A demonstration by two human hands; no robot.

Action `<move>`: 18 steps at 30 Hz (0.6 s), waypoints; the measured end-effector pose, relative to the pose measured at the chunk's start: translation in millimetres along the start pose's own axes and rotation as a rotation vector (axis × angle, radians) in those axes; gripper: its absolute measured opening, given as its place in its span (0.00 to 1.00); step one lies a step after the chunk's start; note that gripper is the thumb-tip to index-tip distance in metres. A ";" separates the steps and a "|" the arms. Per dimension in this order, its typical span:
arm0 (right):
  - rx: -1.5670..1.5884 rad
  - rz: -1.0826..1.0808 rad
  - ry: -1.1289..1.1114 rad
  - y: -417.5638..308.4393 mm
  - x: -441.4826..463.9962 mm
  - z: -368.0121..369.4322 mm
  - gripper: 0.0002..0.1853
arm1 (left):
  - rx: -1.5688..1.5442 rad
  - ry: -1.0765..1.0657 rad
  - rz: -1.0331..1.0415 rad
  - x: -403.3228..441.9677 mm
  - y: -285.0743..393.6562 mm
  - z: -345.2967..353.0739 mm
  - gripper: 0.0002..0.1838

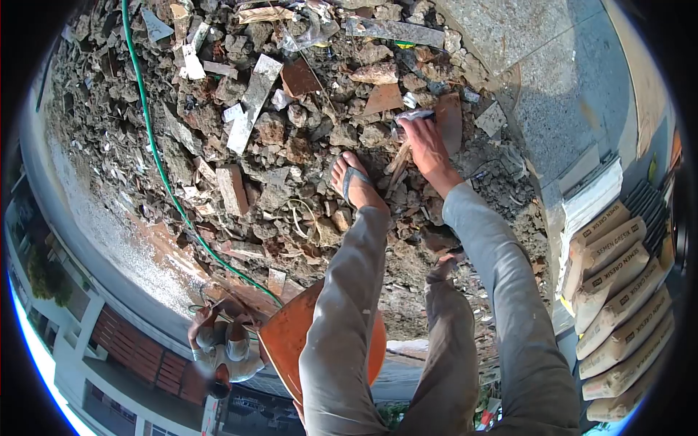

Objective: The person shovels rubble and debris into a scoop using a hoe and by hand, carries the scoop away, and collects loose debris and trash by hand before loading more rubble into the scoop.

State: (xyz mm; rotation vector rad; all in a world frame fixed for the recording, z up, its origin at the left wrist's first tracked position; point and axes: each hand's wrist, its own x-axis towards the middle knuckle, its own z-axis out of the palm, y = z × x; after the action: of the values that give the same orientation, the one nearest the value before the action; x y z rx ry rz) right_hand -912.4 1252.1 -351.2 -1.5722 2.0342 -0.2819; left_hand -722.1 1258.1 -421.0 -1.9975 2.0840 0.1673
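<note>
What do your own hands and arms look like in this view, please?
The right hand is bare, with no glove or watch that I can see. A long, light grey sleeve reaches down to the wrist; it is loosely creased, with a few small pale specks. I cannot make out the left hand or its sleeve.

Hose: green, winding down the left
Bags: stacked up, far right
Person: there, crouched, lower left (231,356)
Building: behind, slatted brown front (145,354)
</note>
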 end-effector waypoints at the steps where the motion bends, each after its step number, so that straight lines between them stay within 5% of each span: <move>1: -0.144 0.006 -0.083 1.5 12.1 -1.3 0.22 | 0.015 0.014 0.038 -0.9 1.5 -7.6 0.16; 8: -0.228 -0.025 -0.072 16.7 19.8 24.9 0.18 | -0.002 -0.180 -0.011 8.1 1.6 -16.4 0.19; 9: -0.236 -0.006 -0.098 15.5 23.7 25.0 0.18 | -0.012 0.032 0.003 7.9 2.9 -17.1 0.15; 12: -0.242 0.005 -0.152 6.1 33.5 6.3 0.18 | -0.005 0.017 0.014 10.6 -0.4 -16.8 0.14; 16: -0.193 -0.132 -0.224 -4.3 33.2 -17.1 0.17 | -0.063 -0.305 -0.064 23.2 -3.5 -20.2 0.15; 17: -0.091 -0.124 -0.252 -19.2 40.0 -36.3 0.19 | -0.068 -0.158 -0.028 19.0 -6.4 -16.1 0.14; 18: 0.008 -0.109 -0.282 -31.5 48.8 -55.8 0.21 | -0.050 -0.236 -0.044 22.2 -10.0 -8.6 0.14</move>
State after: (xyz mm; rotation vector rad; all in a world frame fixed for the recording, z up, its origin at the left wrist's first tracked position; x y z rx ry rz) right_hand -924.4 1187.8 -304.2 -1.6203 1.7336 -0.1007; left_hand -713.6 1233.9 -417.5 -1.9436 1.9053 0.4291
